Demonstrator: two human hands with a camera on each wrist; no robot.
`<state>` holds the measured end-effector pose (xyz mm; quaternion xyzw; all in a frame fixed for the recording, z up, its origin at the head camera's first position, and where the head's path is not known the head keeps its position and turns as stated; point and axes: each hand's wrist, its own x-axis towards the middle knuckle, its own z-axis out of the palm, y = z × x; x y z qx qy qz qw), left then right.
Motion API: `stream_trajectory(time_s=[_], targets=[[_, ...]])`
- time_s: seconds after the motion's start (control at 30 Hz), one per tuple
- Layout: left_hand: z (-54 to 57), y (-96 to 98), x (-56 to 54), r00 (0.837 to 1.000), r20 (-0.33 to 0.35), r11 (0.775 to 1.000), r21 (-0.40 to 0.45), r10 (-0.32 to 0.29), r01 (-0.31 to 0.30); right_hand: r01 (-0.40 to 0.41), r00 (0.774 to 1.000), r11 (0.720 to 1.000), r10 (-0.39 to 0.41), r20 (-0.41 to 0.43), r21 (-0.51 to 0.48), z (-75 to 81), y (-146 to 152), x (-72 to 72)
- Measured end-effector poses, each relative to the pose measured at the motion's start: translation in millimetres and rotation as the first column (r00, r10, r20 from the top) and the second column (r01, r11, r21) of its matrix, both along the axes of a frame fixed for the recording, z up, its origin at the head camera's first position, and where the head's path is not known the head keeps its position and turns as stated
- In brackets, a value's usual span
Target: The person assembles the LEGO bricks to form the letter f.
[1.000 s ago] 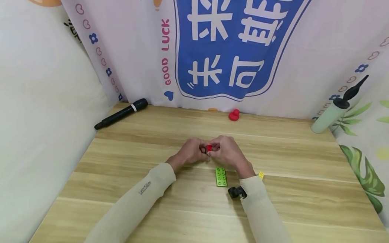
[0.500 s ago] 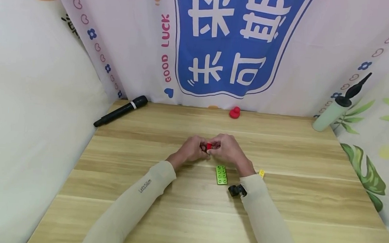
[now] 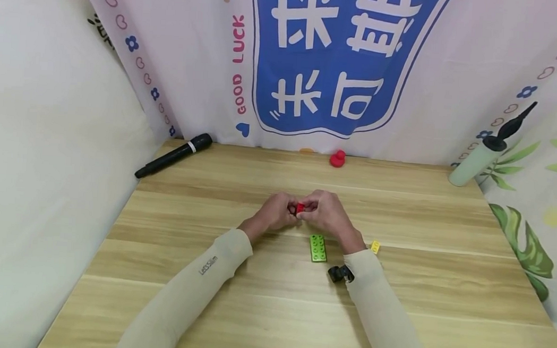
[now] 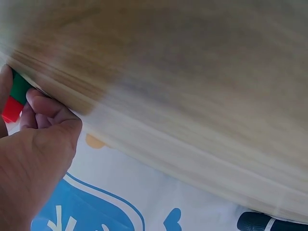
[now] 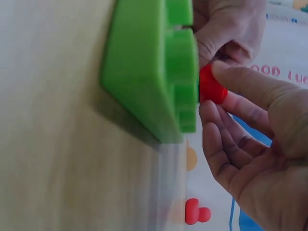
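Note:
Both hands meet over the middle of the wooden table (image 3: 231, 315). My right hand (image 3: 326, 214) pinches a small red toy brick (image 3: 300, 208) between thumb and fingers, seen closely in the right wrist view as a red brick (image 5: 211, 86). On the other side, my left hand (image 3: 273, 212) holds a dark green brick (image 4: 20, 88), which touches the red one in the left wrist view; fingers hide much of it. Nearer the person lies a light green studded brick (image 3: 318, 248), apart from both hands. A small yellow brick (image 3: 375, 247) lies beside the right forearm.
A black microphone (image 3: 174, 156) lies at the back left. At the back edge stands a red knob-shaped object (image 3: 338, 158). The pale green cylinder with a black nozzle (image 3: 477, 162) is at the back right. A printed cloth (image 3: 207, 84) hangs behind the table.
The camera view has tilted slightly, so the scene shifts upward. Both hands stay together at the red brick, with only slight finger movement.

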<state>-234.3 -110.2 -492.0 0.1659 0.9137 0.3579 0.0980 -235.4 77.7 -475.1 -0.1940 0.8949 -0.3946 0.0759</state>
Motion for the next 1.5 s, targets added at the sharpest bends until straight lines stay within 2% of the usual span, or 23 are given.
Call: stream_trajectory(time_s=[0.13,0.3,0.4,0.5,0.63,0.73,0.9,1.07,1.1,1.3,1.33,1.5], targets=[[0.7,-0.5,0.1,1.0,0.001,1.0,0.007,0.005,-0.005,0.004,1.0,1.0,-0.004,0.013,-0.013,0.1,-1,-0.2],[-1.8,-0.5,2.0,1.0,-0.003,1.0,0.003,0.003,-0.003,-0.018,1.0,0.999,0.017,0.009,0.032,1.4,-2,6.3],[-2.4,0.5,2.2,1.0,-0.008,1.0,0.011,-0.001,0.001,-0.012,1.0,0.997,0.012,0.01,0.072,7.6,0,10.9],[-1.0,1.6,2.2,1.0,-0.003,1.0,0.01,0.016,-0.016,0.031,0.999,0.993,-0.034,0.031,0.11,18.4,6,15.2],[0.3,2.4,2.7,0.999,0.025,0.999,-0.008,0.046,-0.045,0.135,0.986,0.973,-0.15,0.07,0.186,32.2,18,22.8],[0.2,2.3,3.6,0.997,0.051,0.998,-0.019,0.061,-0.06,0.178,0.973,0.954,-0.206,0.1,0.24,35.3,29,30.8],[1.5,2.0,4.4,0.994,0.068,0.996,-0.027,0.083,-0.081,0.17,0.965,0.935,-0.222,0.141,0.311,31.8,38,47.0],[1.2,3.0,3.9,0.993,0.075,0.996,-0.033,0.088,-0.086,0.138,0.946,0.911,-0.238,0.221,0.388,27.3,29,64.8],[-7.3,1.0,-0.4,0.995,0.064,0.996,-0.034,0.079,-0.077,0.131,0.94,0.906,-0.243,0.24,0.403,26.2,26,67.7],[-8.7,1.0,-0.9,0.996,0.057,0.997,-0.037,0.069,-0.067,0.096,0.953,0.879,-0.216,0.211,0.467,18.2,10,75.2],[-0.7,3.1,3.4,0.995,0.066,0.997,-0.038,0.075,-0.073,0.094,0.959,0.881,-0.205,0.196,0.464,17.1,9,74.9],[1.4,2.4,4.5,0.996,0.055,0.997,-0.036,0.07,-0.068,0.09,0.982,0.918,-0.146,0.118,0.386,11.9,9,67.9]])
